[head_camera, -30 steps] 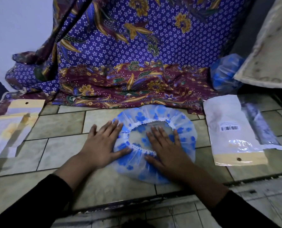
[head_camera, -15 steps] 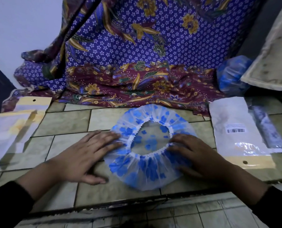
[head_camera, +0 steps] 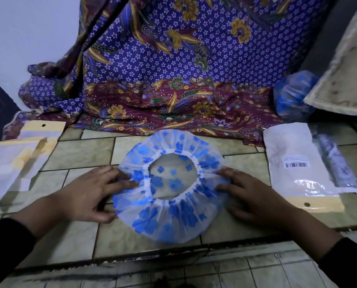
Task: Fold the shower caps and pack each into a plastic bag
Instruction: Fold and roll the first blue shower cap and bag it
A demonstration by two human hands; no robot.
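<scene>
A clear shower cap (head_camera: 169,215) printed with blue flowers lies spread flat on the tiled ledge, its elastic opening facing up. My left hand (head_camera: 90,194) rests at the cap's left edge, fingertips pressing on its rim and thumb at the lower edge. My right hand (head_camera: 254,196) presses the cap's right edge with fingers spread. A flat plastic bag (head_camera: 296,163) with a barcode label and a yellow header lies to the right. Another stack of plastic bags (head_camera: 17,161) lies at the far left.
A purple and maroon batik cloth (head_camera: 173,84) hangs behind the ledge. At the back right a clear bag of blue shower caps (head_camera: 292,96) sits beside a worn cushion (head_camera: 344,75). The ledge's front edge (head_camera: 152,258) drops to lower tiles.
Both hands slid outward from the cap's middle to its left and right edges, flattening it and widening the opening. The view shifted down and closer.
</scene>
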